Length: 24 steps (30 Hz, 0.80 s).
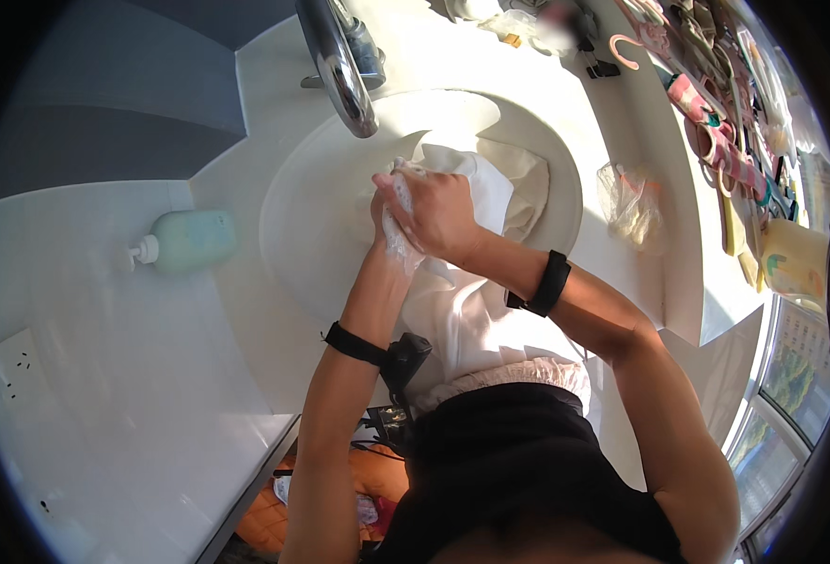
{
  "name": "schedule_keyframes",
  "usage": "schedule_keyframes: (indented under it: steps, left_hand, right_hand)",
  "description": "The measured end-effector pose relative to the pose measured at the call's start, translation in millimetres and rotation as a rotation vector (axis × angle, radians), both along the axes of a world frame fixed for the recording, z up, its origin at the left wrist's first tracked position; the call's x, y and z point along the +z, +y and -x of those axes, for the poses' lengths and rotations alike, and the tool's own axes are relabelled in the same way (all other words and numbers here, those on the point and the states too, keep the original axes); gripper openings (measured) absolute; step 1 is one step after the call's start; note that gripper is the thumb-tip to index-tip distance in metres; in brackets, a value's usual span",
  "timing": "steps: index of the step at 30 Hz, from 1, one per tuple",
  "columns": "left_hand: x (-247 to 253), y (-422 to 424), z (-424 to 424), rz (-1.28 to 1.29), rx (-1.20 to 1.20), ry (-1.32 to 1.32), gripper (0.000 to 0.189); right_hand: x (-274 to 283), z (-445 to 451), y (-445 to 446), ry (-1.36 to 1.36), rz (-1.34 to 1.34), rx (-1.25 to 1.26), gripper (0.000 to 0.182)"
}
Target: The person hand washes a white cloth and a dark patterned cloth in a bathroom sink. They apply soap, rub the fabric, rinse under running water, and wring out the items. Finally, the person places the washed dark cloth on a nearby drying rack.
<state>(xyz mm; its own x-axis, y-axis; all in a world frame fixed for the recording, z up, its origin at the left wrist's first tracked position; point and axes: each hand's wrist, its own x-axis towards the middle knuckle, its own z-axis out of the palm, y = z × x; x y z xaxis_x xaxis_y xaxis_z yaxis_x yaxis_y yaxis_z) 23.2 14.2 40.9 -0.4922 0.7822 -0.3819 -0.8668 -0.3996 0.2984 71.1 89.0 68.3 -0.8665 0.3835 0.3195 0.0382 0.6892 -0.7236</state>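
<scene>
Over the round white washbasin [295, 261], my two hands are pressed together. My right hand [439, 208] lies uppermost, its fingers curled on a white cloth [487, 185]. Beneath and to its left is my left hand [381, 218], partly hidden, with suds over its back and wrist. The cloth comes out behind my right hand, and white fabric [450, 317] also drapes over the basin's near edge towards my waist. An off-white cloth [531, 187] lies crumpled in the basin on the right. Above my hands, to the upper left, hangs the chrome faucet spout [348, 88].
A pale green pump bottle [192, 241] is left of the basin. To the right, a clear plastic bag [633, 208] rests by the ledge, which carries hangers and pink checked fabric [732, 155]. A black binder clip [600, 67] sits at the upper right. Black straps circle both forearms.
</scene>
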Motion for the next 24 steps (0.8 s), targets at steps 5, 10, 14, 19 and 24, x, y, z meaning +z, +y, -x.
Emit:
schedule_keyframes:
  steps: [5, 10, 14, 19, 24]
  left_hand:
    - [25, 14, -2, 0.494, 0.151, 0.087, 0.023]
    - [9, 0, -13, 0.352, 0.192, 0.059, 0.019]
    - [12, 1, 4, 0.25, 0.161, 0.035, 0.019]
    - [22, 9, -11, 0.359, 0.048, -0.03, 0.021]
    - [-23, -3, 20, -0.22, -0.093, 0.195, 0.022]
  right_hand:
    - [19, 3, -4, -0.171, 0.096, -0.105, 0.045]
    - [1, 11, 5, -0.192, 0.071, -0.061, 0.046]
    - [11, 6, -4, -0.114, 0.126, -0.149, 0.046]
    - [-6, 10, 17, -0.127, 0.124, -0.107, 0.046]
    - [20, -7, -9, 0.045, 0.042, -0.009, 0.046]
